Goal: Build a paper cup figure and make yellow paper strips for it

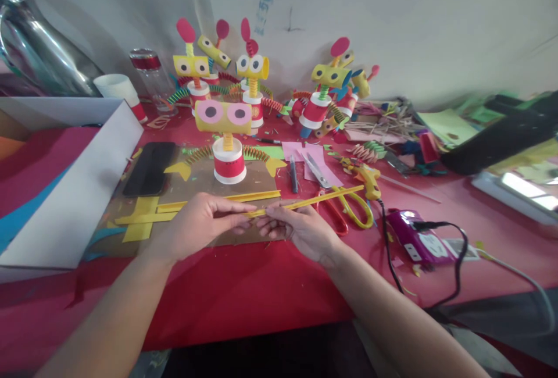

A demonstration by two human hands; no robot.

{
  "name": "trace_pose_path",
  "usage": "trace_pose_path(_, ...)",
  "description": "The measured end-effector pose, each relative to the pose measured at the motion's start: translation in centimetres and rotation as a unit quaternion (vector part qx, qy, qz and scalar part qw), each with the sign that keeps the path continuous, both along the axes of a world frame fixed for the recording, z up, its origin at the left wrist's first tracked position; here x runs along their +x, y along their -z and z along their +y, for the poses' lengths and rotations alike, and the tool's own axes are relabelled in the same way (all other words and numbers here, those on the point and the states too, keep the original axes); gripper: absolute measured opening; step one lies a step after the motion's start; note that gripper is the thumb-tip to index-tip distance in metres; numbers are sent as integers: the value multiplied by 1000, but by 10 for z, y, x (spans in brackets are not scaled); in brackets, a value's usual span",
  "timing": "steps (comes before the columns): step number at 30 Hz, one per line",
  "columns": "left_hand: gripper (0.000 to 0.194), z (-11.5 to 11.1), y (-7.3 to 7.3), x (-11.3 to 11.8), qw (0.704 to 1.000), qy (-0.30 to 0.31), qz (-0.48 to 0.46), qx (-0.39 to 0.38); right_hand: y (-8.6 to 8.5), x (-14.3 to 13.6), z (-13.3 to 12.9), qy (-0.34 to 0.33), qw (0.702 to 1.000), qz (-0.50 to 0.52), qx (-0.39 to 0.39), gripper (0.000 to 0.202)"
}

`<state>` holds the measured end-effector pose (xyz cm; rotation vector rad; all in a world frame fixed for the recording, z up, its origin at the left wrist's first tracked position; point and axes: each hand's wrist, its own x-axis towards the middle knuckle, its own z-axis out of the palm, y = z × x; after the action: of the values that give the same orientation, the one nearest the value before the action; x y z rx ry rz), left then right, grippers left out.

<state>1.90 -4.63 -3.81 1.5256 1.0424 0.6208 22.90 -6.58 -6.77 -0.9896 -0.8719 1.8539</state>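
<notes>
Between finger and thumb, my left hand [207,221] pinches one end of a narrow yellow paper strip [320,198]. Close beside it, my right hand [300,227] grips the same strip, whose long end slants up to the right. More yellow strips [143,217] lie on the brown cardboard [257,177] behind my hands. A paper-cup figure [229,160] with a yellow tube head, pink eyes and folded-paper arms stands on that board. Scissors with yellow handles [360,209] and scissors with red handles [335,218] lie just past my right hand.
Several similar figures [253,104] stand along the wall. A white box [100,174] with coloured paper and a black phone [150,168] are at left. To the right lie a yellow glue gun [370,180], a purple power adapter [421,235] with cables, and paper scraps.
</notes>
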Motion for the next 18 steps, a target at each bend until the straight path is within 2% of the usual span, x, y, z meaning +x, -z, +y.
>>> trace_pose_path(2, 22, 2, -3, -4, 998, -28, -21, -51, 1, 2, 1, 8, 1000, -10, 3, 25)
trace_pose_path(5, 19, 3, -8, -9, 994, -60, -46, -77, 1, 3, 2, 12, 1000, -10, 13, 23)
trace_pose_path(14, 16, 2, -10, -13, 977, -64, -163, -119, -4, 2, 2, 20, 1000, 8, 16, 23)
trace_pose_path(18, 14, 3, -8, -15, 979, -60, -149, -123, -3, 1, 2, 26, 999, 5, 39, 23)
